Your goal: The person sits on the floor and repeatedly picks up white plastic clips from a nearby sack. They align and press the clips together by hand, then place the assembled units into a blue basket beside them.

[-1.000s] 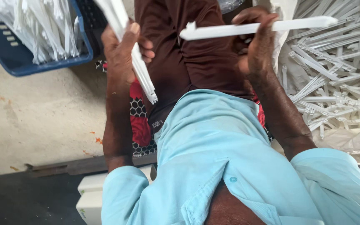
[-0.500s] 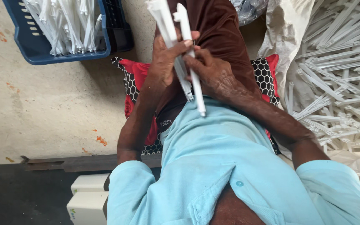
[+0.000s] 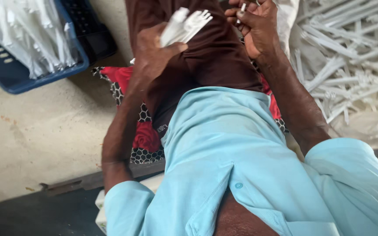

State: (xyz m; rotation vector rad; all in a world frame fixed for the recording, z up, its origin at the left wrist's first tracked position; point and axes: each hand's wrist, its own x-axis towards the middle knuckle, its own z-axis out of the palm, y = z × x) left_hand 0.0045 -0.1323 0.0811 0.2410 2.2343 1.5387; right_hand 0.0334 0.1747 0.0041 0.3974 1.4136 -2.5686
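since the earlier frame we note the hands have parted: left hand [image 3: 154, 57] stays clamped on a bundle of white plastic sticks [image 3: 184, 24] above the lap, right hand [image 3: 254, 28] pinches a small white piece [image 3: 242, 8]. we judge the sticks light, stiff, slippery; best gripped mid-length.

Pale concrete floor [image 3: 31, 131], red patterned cushion [image 3: 123, 78], dark ledge [image 3: 31, 214], daylight
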